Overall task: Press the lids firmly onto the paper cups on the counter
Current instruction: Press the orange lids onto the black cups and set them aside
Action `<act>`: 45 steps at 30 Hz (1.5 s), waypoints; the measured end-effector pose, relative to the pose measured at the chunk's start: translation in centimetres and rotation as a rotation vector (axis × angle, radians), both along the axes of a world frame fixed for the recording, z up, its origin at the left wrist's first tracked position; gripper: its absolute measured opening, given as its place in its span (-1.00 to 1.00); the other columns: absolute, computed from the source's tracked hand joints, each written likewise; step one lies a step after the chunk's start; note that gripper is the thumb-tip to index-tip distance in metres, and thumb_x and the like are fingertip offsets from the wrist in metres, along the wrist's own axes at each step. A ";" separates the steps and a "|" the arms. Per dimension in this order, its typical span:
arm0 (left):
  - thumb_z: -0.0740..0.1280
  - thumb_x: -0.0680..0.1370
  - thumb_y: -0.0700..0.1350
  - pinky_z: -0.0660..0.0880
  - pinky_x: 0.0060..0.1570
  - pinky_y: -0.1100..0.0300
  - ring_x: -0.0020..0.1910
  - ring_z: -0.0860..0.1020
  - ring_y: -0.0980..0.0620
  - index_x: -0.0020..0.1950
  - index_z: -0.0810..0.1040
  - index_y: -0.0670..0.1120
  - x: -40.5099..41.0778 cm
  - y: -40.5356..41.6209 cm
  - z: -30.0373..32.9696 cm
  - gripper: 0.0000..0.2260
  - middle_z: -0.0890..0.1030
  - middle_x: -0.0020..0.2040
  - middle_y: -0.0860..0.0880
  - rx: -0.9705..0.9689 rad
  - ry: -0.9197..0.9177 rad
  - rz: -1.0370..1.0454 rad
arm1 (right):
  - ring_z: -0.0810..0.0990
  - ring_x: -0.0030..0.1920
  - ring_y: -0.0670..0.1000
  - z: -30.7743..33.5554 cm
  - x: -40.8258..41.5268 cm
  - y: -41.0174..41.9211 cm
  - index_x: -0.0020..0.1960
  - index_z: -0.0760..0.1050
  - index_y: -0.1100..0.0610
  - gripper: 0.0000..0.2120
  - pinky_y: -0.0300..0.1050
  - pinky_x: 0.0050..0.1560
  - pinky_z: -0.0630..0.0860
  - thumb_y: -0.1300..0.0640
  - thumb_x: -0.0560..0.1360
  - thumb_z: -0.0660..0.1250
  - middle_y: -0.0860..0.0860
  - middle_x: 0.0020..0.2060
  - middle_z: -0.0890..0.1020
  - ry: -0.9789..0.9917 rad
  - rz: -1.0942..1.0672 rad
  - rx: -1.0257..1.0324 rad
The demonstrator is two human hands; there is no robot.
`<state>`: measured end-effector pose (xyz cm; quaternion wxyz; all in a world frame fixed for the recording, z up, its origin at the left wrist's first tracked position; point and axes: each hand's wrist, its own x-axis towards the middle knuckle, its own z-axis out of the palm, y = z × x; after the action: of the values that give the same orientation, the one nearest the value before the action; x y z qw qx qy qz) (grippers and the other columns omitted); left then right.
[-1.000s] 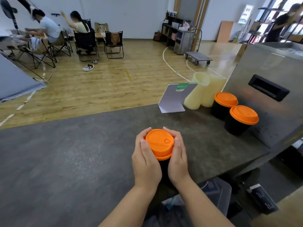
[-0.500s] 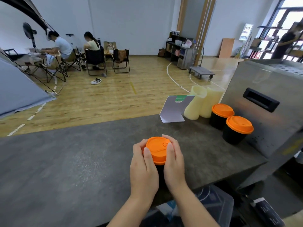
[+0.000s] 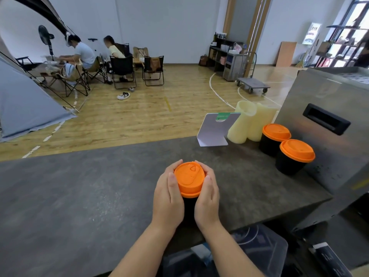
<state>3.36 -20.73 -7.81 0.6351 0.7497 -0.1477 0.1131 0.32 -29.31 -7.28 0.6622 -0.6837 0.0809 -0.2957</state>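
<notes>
1. Near the desk's (image 3: 79, 196) front edge, at about 6 o'clock in view, a black paper cup (image 3: 189, 206) stands upright with an orange lid (image 3: 189, 178) on top.
2. Left hand (image 3: 168, 202) and right hand (image 3: 207, 200) each grasp the cup from their own side, fingers curled round to the lid's rim and thumbs lying on its near edge.
3. Judged by look, the cup is light and thin-walled and would buckle if squeezed, while the lid is stiffer plastic. Pressure belongs on the rim, downward, not on the wall.
4. Against half a second ago, the hold is the same, but the lid's drinking hole now points toward 12 o'clock, and more black wall shows between the hands.
5. At 2 o'clock, two lidded cups (image 3: 276, 139) (image 3: 293, 156) stand beside a steel box (image 3: 329, 136).
</notes>
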 end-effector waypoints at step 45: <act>-0.03 0.66 0.14 0.47 0.03 0.43 0.14 0.58 0.21 0.31 0.46 0.11 -0.9 0.6 0.4 -0.63 0.60 0.12 0.22 -0.129 0.004 0.012 | 0.46 0.27 -0.27 -0.3 -0.4 -1.6 0.37 0.25 -0.25 -0.66 -0.37 0.24 0.41 -0.15 0.63 -0.08 -0.46 0.20 0.44 0.118 0.267 -0.222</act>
<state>2.49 -20.16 -7.37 0.6818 0.7082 -0.1342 0.1249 -0.08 -30.90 -7.62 0.6101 -0.7735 -0.0048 -0.1716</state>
